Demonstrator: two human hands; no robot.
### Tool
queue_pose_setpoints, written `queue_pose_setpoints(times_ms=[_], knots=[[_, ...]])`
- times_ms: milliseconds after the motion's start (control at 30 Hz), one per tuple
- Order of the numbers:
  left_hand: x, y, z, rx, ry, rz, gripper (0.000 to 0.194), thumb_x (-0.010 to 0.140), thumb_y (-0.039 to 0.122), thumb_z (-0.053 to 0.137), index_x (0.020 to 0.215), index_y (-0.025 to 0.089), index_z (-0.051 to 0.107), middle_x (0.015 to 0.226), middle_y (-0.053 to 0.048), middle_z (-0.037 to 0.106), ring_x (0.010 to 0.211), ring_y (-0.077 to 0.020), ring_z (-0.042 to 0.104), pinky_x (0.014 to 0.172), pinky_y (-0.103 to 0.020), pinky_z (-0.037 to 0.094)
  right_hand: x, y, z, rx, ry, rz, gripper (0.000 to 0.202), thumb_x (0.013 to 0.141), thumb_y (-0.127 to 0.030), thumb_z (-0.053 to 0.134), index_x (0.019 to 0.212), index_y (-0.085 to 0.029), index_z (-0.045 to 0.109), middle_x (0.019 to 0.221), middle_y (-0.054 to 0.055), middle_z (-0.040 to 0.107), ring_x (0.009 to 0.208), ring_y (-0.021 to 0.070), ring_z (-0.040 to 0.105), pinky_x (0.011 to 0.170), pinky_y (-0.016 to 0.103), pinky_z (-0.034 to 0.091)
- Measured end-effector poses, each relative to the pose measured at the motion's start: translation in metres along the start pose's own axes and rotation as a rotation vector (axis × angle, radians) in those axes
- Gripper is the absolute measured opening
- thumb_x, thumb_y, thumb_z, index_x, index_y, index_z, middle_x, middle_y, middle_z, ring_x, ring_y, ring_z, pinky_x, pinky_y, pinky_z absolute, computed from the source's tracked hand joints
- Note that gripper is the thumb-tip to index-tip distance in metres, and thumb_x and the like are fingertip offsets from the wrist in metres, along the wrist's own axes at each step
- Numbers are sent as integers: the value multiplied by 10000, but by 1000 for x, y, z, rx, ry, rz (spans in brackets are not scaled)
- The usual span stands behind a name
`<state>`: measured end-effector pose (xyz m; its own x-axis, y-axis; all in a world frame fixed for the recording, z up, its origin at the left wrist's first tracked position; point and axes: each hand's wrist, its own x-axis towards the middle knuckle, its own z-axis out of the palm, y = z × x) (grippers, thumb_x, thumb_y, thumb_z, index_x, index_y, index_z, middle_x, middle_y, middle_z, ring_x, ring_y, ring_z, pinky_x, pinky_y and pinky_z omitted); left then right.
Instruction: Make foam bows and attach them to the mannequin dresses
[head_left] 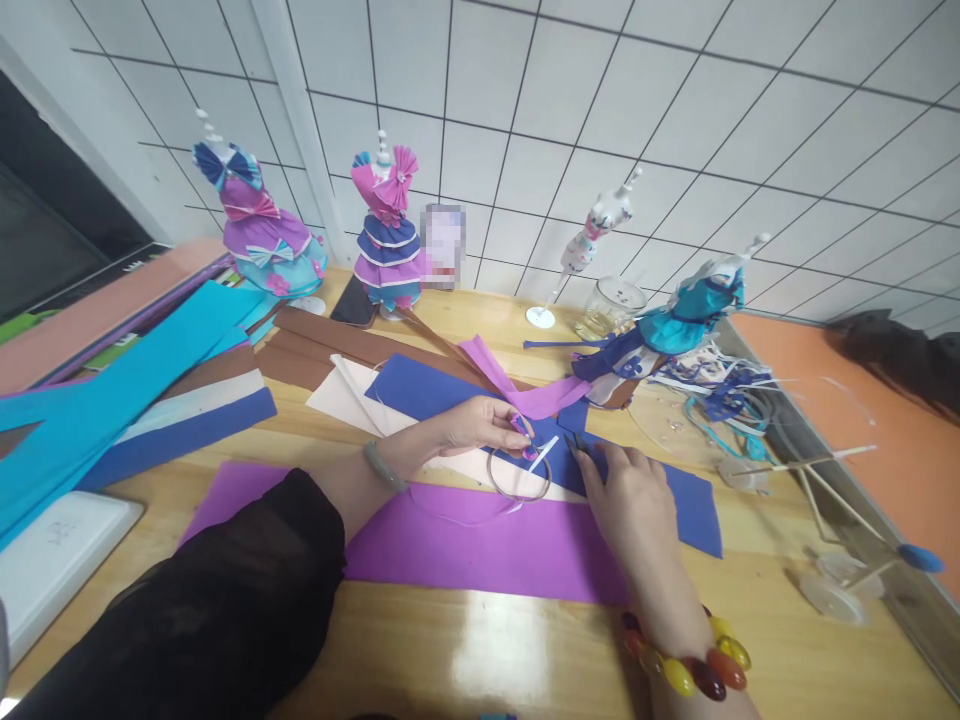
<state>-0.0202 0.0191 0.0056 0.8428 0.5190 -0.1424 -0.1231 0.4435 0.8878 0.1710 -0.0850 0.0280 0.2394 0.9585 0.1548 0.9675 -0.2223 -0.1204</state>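
My left hand (484, 425) pinches a small folded purple and blue piece (521, 428) between thumb and fingertips. Just below it is a thin round ring (519, 497), with a short white strip (545, 453) across its upper right side. My right hand (634, 490) is closed around a dark pointed tool (574, 443); only its tips show, so its kind is unclear. Beneath both hands lie a dark blue sheet (694, 510), a pale pink sheet (337, 395) and a purple sheet (487, 550). A thin light thread (457, 522) curves over the purple sheet.
Dressed miniature mannequins (259, 225) (388, 235) stand at the back, near a bare white one (589, 235). A teal-dressed one (675, 310) leans at right, beside tangled ribbons (731, 395). Blue strips (150, 385) and a white box (67, 560) lie left. A clear jar (615, 300) stands behind.
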Motion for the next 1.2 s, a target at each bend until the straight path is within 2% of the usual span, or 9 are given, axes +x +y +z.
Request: queue_pose_setpoints(times_ms=[100,200,333,467,567,667,800,967,1200], knots=[[1,-2,0,21,6,17,298,582,271,727,792,98,606,729,-38,632,702,-108,600,741,-268,454,-4,-13,-8,330,123,-135,292,829,-398,431,916,-172,595,966,133,599,969,271,505,846,407,363],[2,-5,1,53,0,59,284,602,257,713,823,107,617,732,-29,627,698,-99,589,719,-250,452,-12,-31,-13,713,-5,-165,237,822,-402,460,907,-211,571,980,87,592,950,228,520,833,358,398],[2,-7,2,103,-5,102,262,607,241,708,824,113,633,726,-17,614,684,-79,559,689,-216,433,-20,-43,-10,881,-111,-83,306,763,-411,554,993,-209,560,970,71,594,908,217,532,823,353,404],[3,-8,1,146,-16,140,258,603,250,708,819,122,650,663,5,581,640,-66,517,651,-202,411,-18,-42,-4,1137,-215,81,281,765,-399,559,943,-183,586,926,66,612,838,190,548,773,319,421],[4,-9,1,206,10,151,280,590,257,716,831,129,653,635,22,544,623,-58,478,629,-194,385,-15,-40,0,1354,-339,170,269,724,-378,618,899,-174,603,776,36,622,706,155,556,676,282,438],[3,-9,2,211,38,145,369,559,241,736,901,147,631,673,29,533,640,-53,463,631,-191,372,-13,-38,3,1479,-398,201,242,687,-349,665,849,-175,621,659,7,606,613,128,541,619,264,438],[2,-8,4,192,19,105,497,551,241,742,1012,166,570,664,37,524,620,-55,479,630,-206,387,-13,-36,3,1478,-339,215,209,671,-327,680,815,-183,631,686,6,612,607,120,541,601,254,438],[1,-6,4,166,-35,76,588,536,226,751,1075,159,525,691,8,566,665,-84,533,678,-236,418,-15,-37,5,1329,-181,122,209,682,-317,662,838,-183,622,738,19,604,661,139,546,600,257,442],[0,-4,3,102,-107,56,581,575,175,731,1107,172,498,807,-36,603,761,-114,579,737,-280,436,-15,-33,5,1124,-3,8,189,749,-309,588,892,-186,597,802,39,605,719,156,565,659,293,465]])
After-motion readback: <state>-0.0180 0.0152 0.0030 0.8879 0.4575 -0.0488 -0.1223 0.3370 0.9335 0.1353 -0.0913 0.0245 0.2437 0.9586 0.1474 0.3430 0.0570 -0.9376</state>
